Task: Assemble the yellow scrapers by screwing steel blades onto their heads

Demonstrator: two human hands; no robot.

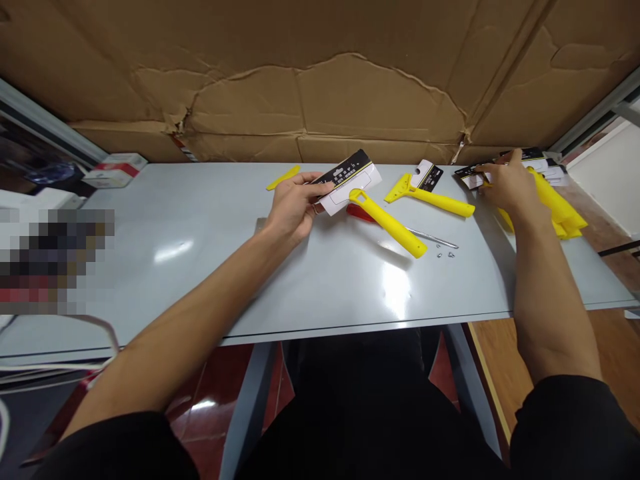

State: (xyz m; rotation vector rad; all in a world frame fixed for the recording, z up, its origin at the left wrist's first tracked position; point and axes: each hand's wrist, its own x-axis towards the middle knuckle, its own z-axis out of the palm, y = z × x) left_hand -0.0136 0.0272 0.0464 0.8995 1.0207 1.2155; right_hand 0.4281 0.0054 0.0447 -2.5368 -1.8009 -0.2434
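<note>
My left hand (295,207) is closed on a black-and-white packaging card (353,177). A yellow scraper (390,223) extends from that card toward the lower right, its other end hidden by the card. At the right, my right hand (510,187) bends its fingers over a packaging card (470,177) at the edge of a pile of yellow scrapers (560,203) with cards. Between the hands lies another yellow scraper (435,198) with its own small card (427,175). A screwdriver (433,238) with a red handle lies partly beneath the held scraper.
Several small screws (445,254) lie near the screwdriver's tip. A yellow piece (283,177) rests behind my left hand. At the far left stands a white-and-red box (115,170). Brown cardboard (320,100) walls off the grey table's (325,300) back edge.
</note>
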